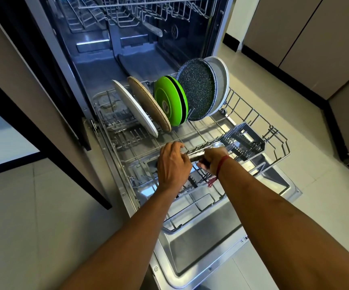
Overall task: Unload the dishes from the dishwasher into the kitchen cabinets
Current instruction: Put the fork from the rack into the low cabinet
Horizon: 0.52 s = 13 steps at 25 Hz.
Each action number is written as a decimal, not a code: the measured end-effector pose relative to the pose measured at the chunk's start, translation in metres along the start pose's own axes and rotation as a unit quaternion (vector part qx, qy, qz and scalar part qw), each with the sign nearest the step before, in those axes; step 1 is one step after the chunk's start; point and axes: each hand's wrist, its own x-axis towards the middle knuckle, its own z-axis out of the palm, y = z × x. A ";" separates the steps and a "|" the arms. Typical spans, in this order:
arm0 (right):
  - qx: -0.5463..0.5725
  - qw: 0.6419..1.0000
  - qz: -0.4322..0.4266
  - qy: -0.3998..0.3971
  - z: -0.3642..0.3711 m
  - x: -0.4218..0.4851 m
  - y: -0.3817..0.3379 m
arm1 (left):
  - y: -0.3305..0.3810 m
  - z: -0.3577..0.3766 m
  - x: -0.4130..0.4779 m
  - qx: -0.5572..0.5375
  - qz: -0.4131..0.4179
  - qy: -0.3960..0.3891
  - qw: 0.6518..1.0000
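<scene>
Lower rack [282,143] standing pulled out over the open dishwasher door [200,243]. Along the rack's far edge, plates are standing on edge in one row: a white plate [133,109] at the left, a beige speckled plate [148,103], two green plates [167,99], a dark speckled plate [198,88] and a grey plate [221,80] at the far right corner. A grey cutlery basket [244,141] is sitting along the rack's right edge.

The right hand [213,160], a red thread [221,164] at its wrist, is gripping a bundle of cutlery [217,145] beside the basket, over the rack's middle. The left hand [173,162] is lying just beside it with fingers curled downward; whether it is holding anything cannot be told.

The upper rack [148,9] is hanging above the tub. A cabinet panel [22,80] is bordering the left, while tiled floor [295,97] is lying open to the right.
</scene>
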 end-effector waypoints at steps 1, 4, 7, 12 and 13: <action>0.003 1.000 -0.005 0.009 -0.001 -0.003 0.000 | 0.000 0.000 0.000 0.001 0.005 0.002 1.000; -0.006 0.998 -0.037 0.052 0.000 -0.008 0.002 | 0.002 0.000 -0.001 0.018 0.043 0.014 0.999; -0.020 0.995 -0.075 0.061 -0.004 -0.009 0.002 | 0.007 0.000 0.005 0.033 0.097 -0.011 0.995; -0.051 0.994 -0.089 -0.026 -0.036 -0.006 -0.006 | 0.015 0.014 0.021 0.045 0.129 -0.139 0.981; -0.033 0.995 -0.075 -0.052 -0.041 -0.008 -0.007 | 0.016 0.018 0.021 0.053 0.122 -0.153 0.979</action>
